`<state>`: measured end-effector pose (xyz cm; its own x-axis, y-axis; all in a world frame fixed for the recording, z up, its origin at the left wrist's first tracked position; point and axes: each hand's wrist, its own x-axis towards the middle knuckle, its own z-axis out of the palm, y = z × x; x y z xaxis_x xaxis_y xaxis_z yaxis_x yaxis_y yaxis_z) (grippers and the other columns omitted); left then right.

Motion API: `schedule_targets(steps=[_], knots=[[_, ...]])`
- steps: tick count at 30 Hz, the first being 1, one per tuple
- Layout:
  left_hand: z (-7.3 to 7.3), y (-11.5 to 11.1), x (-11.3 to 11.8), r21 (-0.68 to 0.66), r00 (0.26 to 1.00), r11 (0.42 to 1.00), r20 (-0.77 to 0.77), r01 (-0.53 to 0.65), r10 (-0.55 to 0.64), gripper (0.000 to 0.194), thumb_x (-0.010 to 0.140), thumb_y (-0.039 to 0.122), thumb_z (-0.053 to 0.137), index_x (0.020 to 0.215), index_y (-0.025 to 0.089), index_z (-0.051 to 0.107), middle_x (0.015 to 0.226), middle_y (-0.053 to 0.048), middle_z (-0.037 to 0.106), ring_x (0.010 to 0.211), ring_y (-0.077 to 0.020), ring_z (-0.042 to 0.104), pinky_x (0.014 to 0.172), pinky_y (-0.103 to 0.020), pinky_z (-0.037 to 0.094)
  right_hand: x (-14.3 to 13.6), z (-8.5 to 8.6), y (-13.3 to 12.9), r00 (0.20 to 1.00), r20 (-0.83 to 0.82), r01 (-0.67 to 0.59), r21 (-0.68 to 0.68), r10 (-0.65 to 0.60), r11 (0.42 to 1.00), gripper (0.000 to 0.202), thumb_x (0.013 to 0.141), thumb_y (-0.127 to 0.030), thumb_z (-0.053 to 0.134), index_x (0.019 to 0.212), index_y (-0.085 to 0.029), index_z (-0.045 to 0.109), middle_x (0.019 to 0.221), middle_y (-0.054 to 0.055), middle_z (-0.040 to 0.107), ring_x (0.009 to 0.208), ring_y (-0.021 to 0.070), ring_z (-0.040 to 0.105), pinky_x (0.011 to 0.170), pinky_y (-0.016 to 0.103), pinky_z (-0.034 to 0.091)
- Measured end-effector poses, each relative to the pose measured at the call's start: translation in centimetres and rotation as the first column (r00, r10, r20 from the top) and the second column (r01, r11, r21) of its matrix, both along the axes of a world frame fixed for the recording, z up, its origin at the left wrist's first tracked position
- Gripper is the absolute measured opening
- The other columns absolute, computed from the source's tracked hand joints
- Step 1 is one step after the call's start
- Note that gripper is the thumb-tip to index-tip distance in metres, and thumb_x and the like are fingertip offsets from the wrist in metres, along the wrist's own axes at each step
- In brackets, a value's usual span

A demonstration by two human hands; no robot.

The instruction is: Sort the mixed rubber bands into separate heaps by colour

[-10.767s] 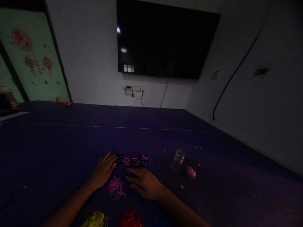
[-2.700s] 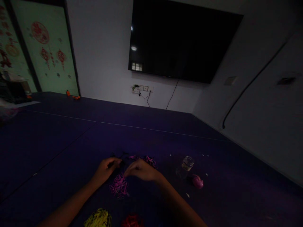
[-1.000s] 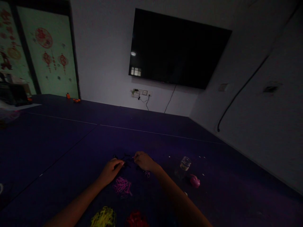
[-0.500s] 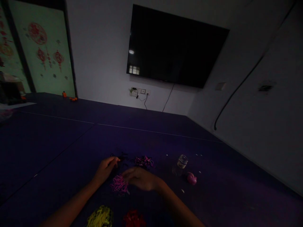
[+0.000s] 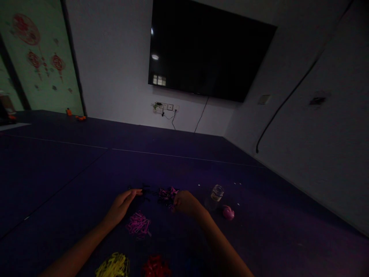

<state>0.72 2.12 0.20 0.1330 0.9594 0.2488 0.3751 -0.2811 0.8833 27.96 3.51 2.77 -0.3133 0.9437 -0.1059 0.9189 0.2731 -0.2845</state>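
My left hand (image 5: pixel 122 206) rests on the dark table, thumb and fingertips close together beside a loose scatter of black rubber bands (image 5: pixel 146 191); anything between the tips is too dark to make out. My right hand (image 5: pixel 188 204) is curled at the right edge of a mixed heap of pink and black bands (image 5: pixel 166 193). A pink band (image 5: pixel 172 208) shows at its fingertips, which look closed on it. Nearer to me, between my forearms, lies a heap of pink bands (image 5: pixel 138 224).
Close to me are a yellow heap of bands (image 5: pixel 113 265) and a red heap (image 5: pixel 156 266). Right of my right hand stand a clear glass jar (image 5: pixel 216 193) and a round pink object (image 5: pixel 228 212). Small white scraps (image 5: pixel 238 204) dot the table; a wall-mounted television (image 5: pixel 207 50) hangs beyond.
My right hand has moved from over the pink heap, away and to the right, to the mixed heap, its fingers now curled. My left hand stays by the black bands. The view has shifted slightly.
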Motion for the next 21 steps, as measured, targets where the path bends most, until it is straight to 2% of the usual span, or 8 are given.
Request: schedule_targets(steps=[5,10,15,21], knots=[[-0.3,0.1,-0.1,-0.006,1.000,1.000,-0.012,-0.015,0.015,0.053,0.087,0.057,0.032,0.101,0.019,0.067,0.092,-0.006,0.073,0.091,-0.0230,0.065,0.089,-0.037,0.047,-1.0,0.2,-0.4,1.000,0.016,0.012,0.009,-0.012,1.000,0.014,0.066,-0.019,0.064,0.078,-0.021,0.072,0.085,0.003,0.072,0.078,0.0164,0.066,0.060,0.020,0.042],[-0.5,0.1,0.0,0.006,1.000,1.000,-0.018,0.001,-0.001,0.050,0.087,0.055,0.034,0.099,0.020,0.068,0.085,-0.005,0.073,0.083,-0.0215,0.066,0.083,-0.035,0.049,-1.8,1.3,-1.4,0.992,0.123,0.006,0.022,-0.008,1.000,0.017,0.075,-0.017,0.054,0.079,-0.018,0.071,0.088,0.010,0.072,0.083,0.0224,0.067,0.064,0.024,0.045],[-0.4,0.0,0.1,0.020,0.999,1.000,-0.039,0.005,-0.004,0.049,0.088,0.053,0.033,0.099,0.020,0.067,0.084,-0.005,0.072,0.082,-0.0208,0.066,0.081,-0.034,0.049,-2.7,2.1,-2.5,0.973,0.230,-0.009,0.031,0.002,0.999,0.023,0.077,-0.012,0.050,0.090,-0.014,0.068,0.094,0.017,0.070,0.088,0.0293,0.066,0.069,0.032,0.049],[-0.4,0.1,0.1,0.023,0.999,1.000,-0.046,0.020,-0.019,0.045,0.088,0.049,0.035,0.098,0.019,0.067,0.083,-0.005,0.072,0.079,-0.0200,0.065,0.080,-0.034,0.049,-4.1,1.8,-3.0,0.985,0.167,-0.059,0.039,0.052,0.997,0.027,0.078,-0.010,0.045,0.091,-0.015,0.068,0.093,0.015,0.071,0.089,0.0264,0.066,0.069,0.030,0.048]])
